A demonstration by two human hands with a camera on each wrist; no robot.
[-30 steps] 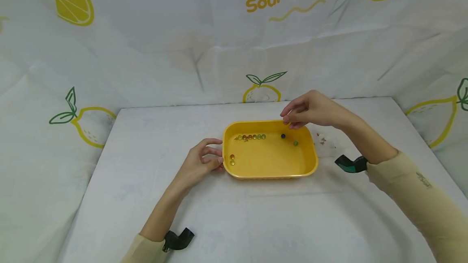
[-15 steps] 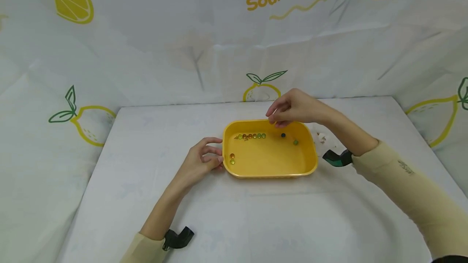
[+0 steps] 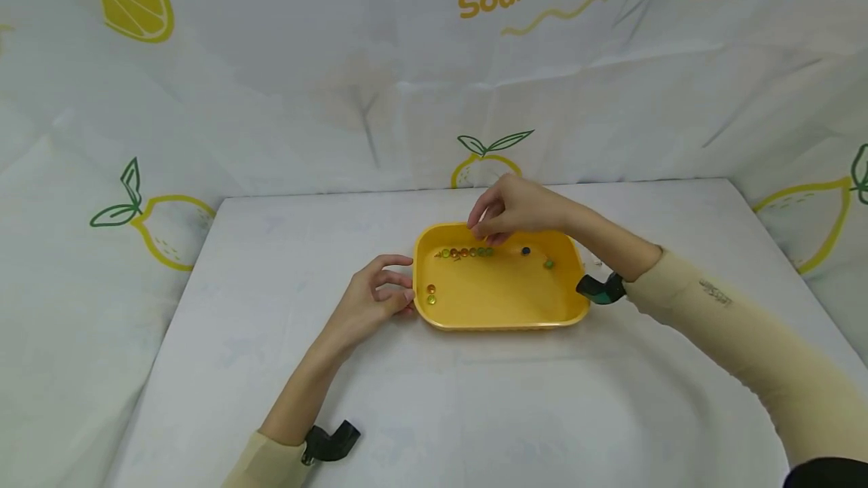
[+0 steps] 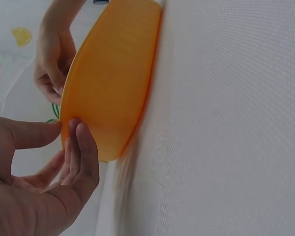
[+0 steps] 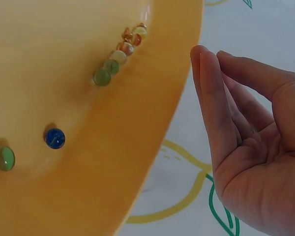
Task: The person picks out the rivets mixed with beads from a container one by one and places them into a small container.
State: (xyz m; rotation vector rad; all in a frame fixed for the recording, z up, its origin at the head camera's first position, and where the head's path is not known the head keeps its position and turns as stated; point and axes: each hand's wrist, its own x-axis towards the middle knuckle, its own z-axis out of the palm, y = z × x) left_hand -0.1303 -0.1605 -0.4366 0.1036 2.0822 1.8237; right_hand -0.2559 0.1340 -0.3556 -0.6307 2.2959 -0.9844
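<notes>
A yellow plastic tray [image 3: 502, 296] holds several glass marbles. A row of amber, yellow and green marbles [image 3: 463, 252] runs along its far wall, with tiny gold pieces [image 5: 127, 33] by its far end. A blue marble [image 5: 54, 138] and a green marble [image 5: 4, 158] lie farther right. Amber and yellow-green marbles [image 3: 431, 294] sit near the left wall. My left hand [image 3: 371, 294] touches the tray's left end from outside with relaxed fingers. My right hand [image 3: 511, 209] hovers over the far rim, fingertips close together; whether something tiny sits between them is hidden.
Small brown and white bits [image 3: 597, 259] lie on the white tabletop [image 3: 285, 367] just right of the tray, partly behind the right wrist. A lemon-print cloth [image 3: 305, 96] hangs behind the table and at the sides.
My right hand has moved left along the tray's far rim, from its right corner to above the marble row. My left hand and the tray stay put.
</notes>
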